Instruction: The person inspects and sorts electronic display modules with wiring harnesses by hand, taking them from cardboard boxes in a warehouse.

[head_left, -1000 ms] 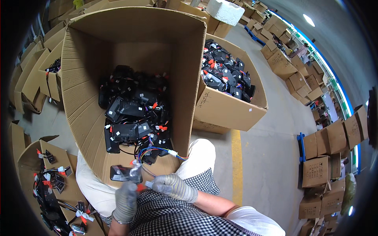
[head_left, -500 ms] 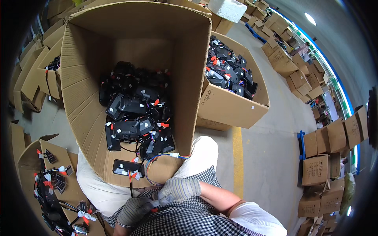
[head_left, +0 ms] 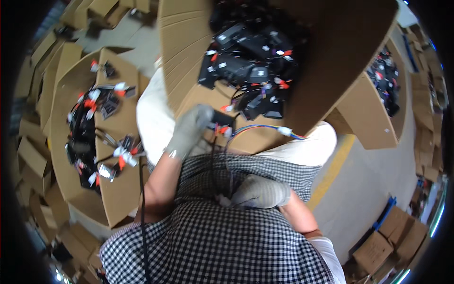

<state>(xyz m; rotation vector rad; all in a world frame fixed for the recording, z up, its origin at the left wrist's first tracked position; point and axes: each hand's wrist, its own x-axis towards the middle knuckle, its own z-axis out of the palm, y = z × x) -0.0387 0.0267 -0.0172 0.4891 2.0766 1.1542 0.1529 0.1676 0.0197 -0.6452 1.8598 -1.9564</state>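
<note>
My left hand, in a grey glove, grips the left end of a flat black plastic module at the front edge of the large cardboard box. Red and white connectors hang from the module, and a black cable runs from it towards my lap. Over the checked apron, my gloved right hand is closed on a thin cable, with a blurred whitish connector by its fingertips. A bundle of coloured wires ends in a white plug near my right knee.
The large tilted carton holds a pile of black modules. To the left stands an open carton with cabled black parts and connectors. Another filled carton is at the right, by a yellow floor line.
The view has swung left and down. My left hand has left my lap and reached forward to the black module. My right hand stays over the apron, now apart from the left.
</note>
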